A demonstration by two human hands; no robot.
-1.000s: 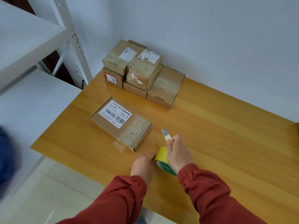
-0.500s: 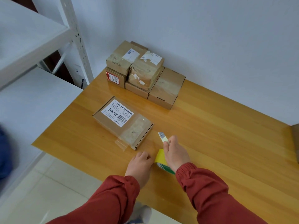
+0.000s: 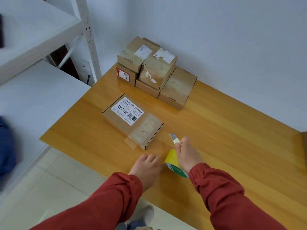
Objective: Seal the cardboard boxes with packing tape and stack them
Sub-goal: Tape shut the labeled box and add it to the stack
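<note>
1. Currently the flat labelled box [image 3: 126, 118] lies near the left front corner of the counter [image 3: 232, 138]. A strip of clear tape is laid over its near end. The stack of sealed boxes [image 3: 156, 72] stands well behind it, against the wall.
2. The right hand [image 3: 187, 156] has its fingers curled round a small cutter [image 3: 173, 138], blade pointing up and away toward the box. The yellow tape roll [image 3: 172, 159] sits just under that wrist.
3. The left hand [image 3: 147, 166] is knuckles-up beside the roll and blurred. I cannot tell whether its fingers hold the roll or only rest against it.
4. The seal looks unfinished: a loose tape tail [image 3: 131, 144] juts past the box's near corner, off the cardboard.
5. To finish well, put the cutter down first, blade turned away from both hands, so that a free hand can work.
6. Fold the tail down round the edge and rub it flat from the middle outward, pinning the box with the other hand.
7. Only then lift the box level onto the stack, placed squarely on a broad top.
</note>
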